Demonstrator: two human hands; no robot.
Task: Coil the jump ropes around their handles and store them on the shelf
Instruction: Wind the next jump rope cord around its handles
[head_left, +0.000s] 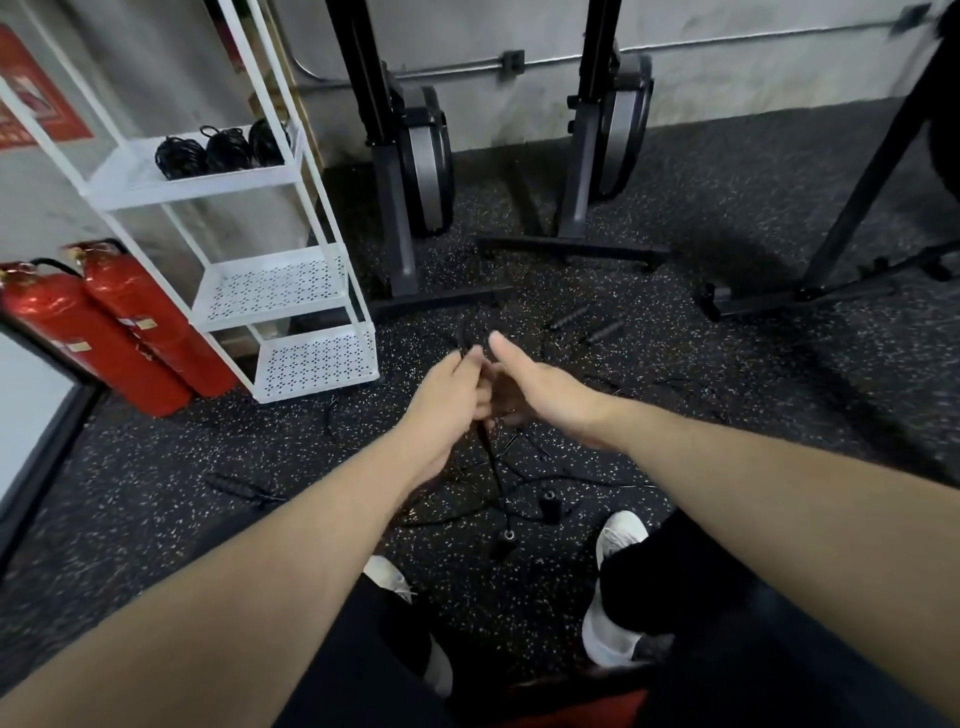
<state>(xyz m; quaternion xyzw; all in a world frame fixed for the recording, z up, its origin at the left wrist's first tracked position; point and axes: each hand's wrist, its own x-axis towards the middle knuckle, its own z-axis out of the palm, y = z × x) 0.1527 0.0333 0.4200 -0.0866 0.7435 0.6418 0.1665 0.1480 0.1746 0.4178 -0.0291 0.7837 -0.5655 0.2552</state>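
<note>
done: 3 coiled rope bundles (221, 149) sit in a row on the top tier of the white shelf (197, 184), upper left of frame; all black, wound tight.
shelf space: middle and bottom tiers of the shelf show only perforated white trays, no ropes on them.
in hand: 1 jump rope (492, 457) held up at frame centre, its black handle and cord hanging down from the hands toward the floor; the lower handle end (506, 538) dangles just above the floor, lower centre.
left hand (449, 400): fingers curled round the rope's upper end, thumb pinching cord at the top; firm hold.
right hand (540, 387): touching the left hand, index finger stretched forward, other fingers tucked under; cannot tell if it has hold of the cord, the view is blocked by the left hand.
step, my guess: start of winding this rope, no loops visible on it yet.
left to do: loose black cords (561, 478) tangled on the speckled floor (727, 364), centre and lower centre; 1 handle (234, 486) lying at lower left, 2 handles (587, 322) lying above centre near the machine bases, 1 short handle (549, 503) standing near the right shoe.
rope count on floor: cannot tell exactly, cords overlap; looks like at least 2 more.
progress estimate: roughly half, 3 stored, 1 in work, rest still uncoiled.
other stuff: 2 red extinguishers (104, 332) at left, beside the shelf.
</note>
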